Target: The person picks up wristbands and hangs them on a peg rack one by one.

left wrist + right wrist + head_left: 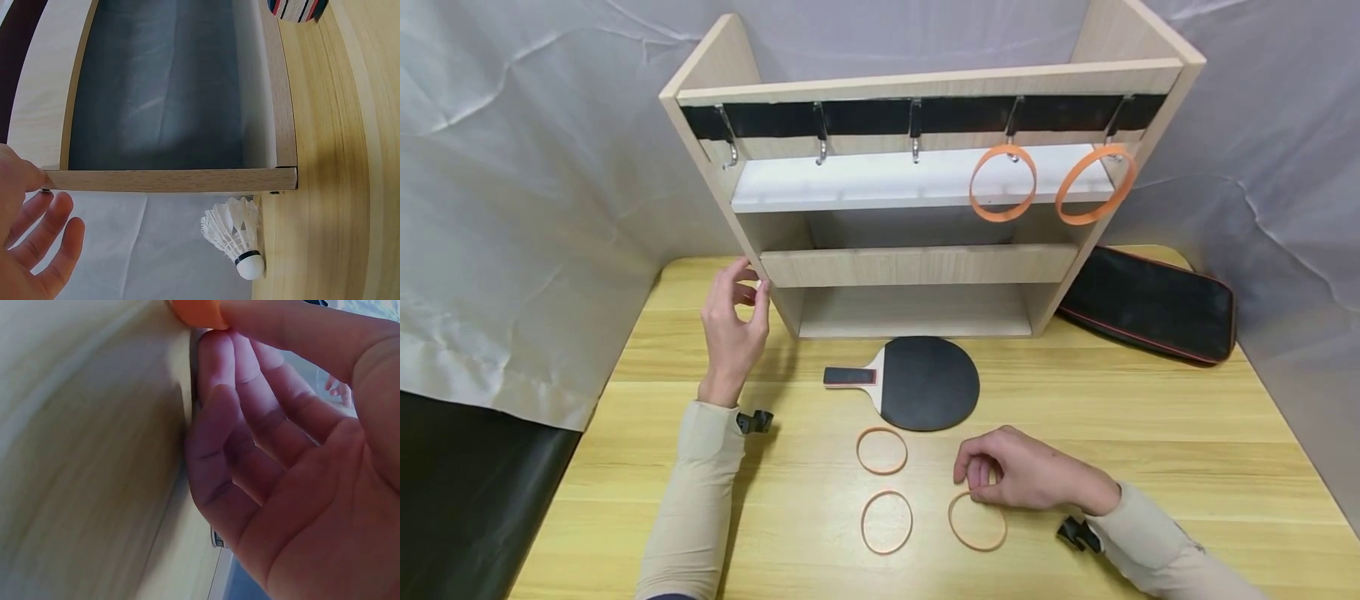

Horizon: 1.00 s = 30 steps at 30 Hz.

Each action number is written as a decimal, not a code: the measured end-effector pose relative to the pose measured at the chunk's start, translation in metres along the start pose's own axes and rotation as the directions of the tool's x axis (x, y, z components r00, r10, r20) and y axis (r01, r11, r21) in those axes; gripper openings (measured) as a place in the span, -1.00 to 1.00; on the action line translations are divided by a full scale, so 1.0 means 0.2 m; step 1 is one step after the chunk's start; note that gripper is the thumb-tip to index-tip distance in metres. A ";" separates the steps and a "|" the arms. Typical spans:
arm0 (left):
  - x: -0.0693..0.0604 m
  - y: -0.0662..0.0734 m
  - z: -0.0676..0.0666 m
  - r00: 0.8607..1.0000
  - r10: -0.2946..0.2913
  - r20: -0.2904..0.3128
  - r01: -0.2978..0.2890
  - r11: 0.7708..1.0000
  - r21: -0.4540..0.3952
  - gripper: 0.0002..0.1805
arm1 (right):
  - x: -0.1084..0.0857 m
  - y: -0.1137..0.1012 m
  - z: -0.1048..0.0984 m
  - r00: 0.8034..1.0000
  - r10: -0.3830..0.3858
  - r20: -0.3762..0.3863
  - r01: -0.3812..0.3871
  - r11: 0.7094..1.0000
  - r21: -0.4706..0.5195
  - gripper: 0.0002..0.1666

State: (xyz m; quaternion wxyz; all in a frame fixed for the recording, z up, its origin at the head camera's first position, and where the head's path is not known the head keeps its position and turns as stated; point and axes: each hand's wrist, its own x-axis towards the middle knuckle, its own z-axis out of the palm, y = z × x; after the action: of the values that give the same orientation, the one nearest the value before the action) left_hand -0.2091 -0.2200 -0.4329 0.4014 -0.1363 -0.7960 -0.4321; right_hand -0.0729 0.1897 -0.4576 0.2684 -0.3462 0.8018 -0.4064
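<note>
The right hand (1026, 471) pinches the upper edge of an orange ring (1002, 540) near the table's front; in the right wrist view, thumb and fingers (269, 419) meet at this orange ring (200, 312). Two more rings (882, 427) (887, 552) lie flat to its left. The left hand (735, 325) touches the left side of a wooden rack (917, 267); the left wrist view has a fingertip of this hand (34, 219) against the corner of the wooden frame (175, 181), other fingers loosely bent. Two orange rings (1002, 217) (1075, 220) hang from the rack's two right hooks.
A black paddle (929, 383) lies before the rack, its handle pointing left. To the rack's right rests a black case (1150, 308). A white shuttlecock (231, 231) stands beside the frame in the left wrist view. Three hooks at left and centre hold nothing.
</note>
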 end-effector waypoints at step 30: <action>0.00 0.00 0.00 1.000 0.007 -0.001 -0.007 1.000 -0.009 -0.65 | 0.00 -0.04 -0.08 0.998 -0.029 0.047 0.023 0.991 0.133 -0.77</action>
State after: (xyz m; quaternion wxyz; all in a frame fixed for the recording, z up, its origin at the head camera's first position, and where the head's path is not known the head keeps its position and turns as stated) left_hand -0.2095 -0.2193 -0.4334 0.4028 -0.1408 -0.7933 -0.4342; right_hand -0.0821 0.1942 -0.4420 0.3049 -0.3479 0.7616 -0.4538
